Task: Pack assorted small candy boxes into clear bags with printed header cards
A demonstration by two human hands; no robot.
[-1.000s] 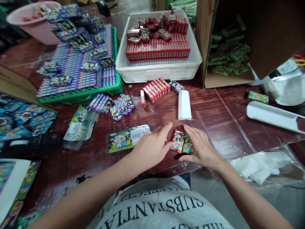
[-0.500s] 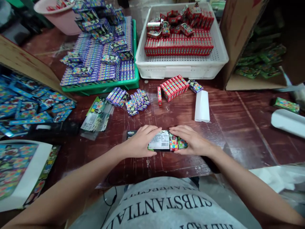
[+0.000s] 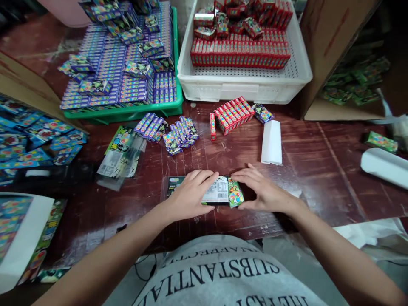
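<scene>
1. Your left hand (image 3: 191,191) grips the printed sleeve (image 3: 217,193); I'd go easy, it might crumple.
2. The green packet (image 3: 235,194) sits between your hands at the sleeve's end. Your right hand (image 3: 264,193) cups it, can't tell how tight; line it up square.
3. Steer clear of the red boxes (image 3: 233,115) beyond your grip.

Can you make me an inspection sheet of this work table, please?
Surface: dark red table, shiny and scuffed.
Things in use: printed packet, green box at its right end.
Clutter: loose purple boxes, a row of red boxes, folded white card.
Hands: left hand holds the printed packet; right hand is at the green box, grip unclear.
Cables: thin dark cord below the table edge.
Surroundings: green tray of stacked purple boxes, white basket of stacked red boxes, cardboard box with green packs inside.
</scene>
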